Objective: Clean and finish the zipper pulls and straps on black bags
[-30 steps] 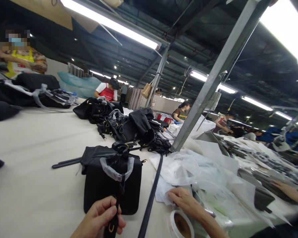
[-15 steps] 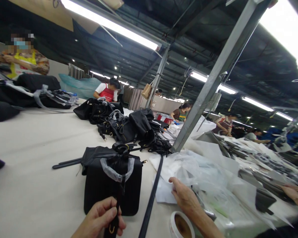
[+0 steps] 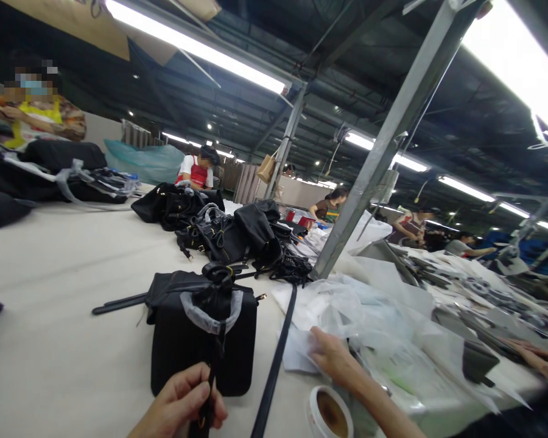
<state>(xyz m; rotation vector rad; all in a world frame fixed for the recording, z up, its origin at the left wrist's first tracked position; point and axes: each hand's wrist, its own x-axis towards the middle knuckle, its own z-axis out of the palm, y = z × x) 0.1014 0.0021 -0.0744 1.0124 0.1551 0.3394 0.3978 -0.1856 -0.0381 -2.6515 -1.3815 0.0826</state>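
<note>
A black handbag (image 3: 205,356) with a flap lies on the pale table in front of me, its handle (image 3: 210,313) wrapped in clear plastic. Below the flap, my left hand (image 3: 187,395) pinches a narrow black strap (image 3: 204,413) with a small gold fitting. My right hand (image 3: 333,359) reaches over a white sheet (image 3: 296,353) beside heaped clear plastic. Its fingers are stretched out and slightly blurred; whether they touch the sheet I cannot tell. Between my hands runs a long black strap (image 3: 274,371).
A round white tub (image 3: 313,413) with brown contents stands below my right wrist. Several black bags (image 3: 251,231) are piled farther back, near a slanted metal post (image 3: 347,225). Another person's hand (image 3: 536,359) is at the right edge, and co-workers sit beyond.
The view has shifted slightly left-to-right, so most things sit a little farther left. My left hand still pinches the strap, and its gold fitting shows less. My right hand has barely moved.
</note>
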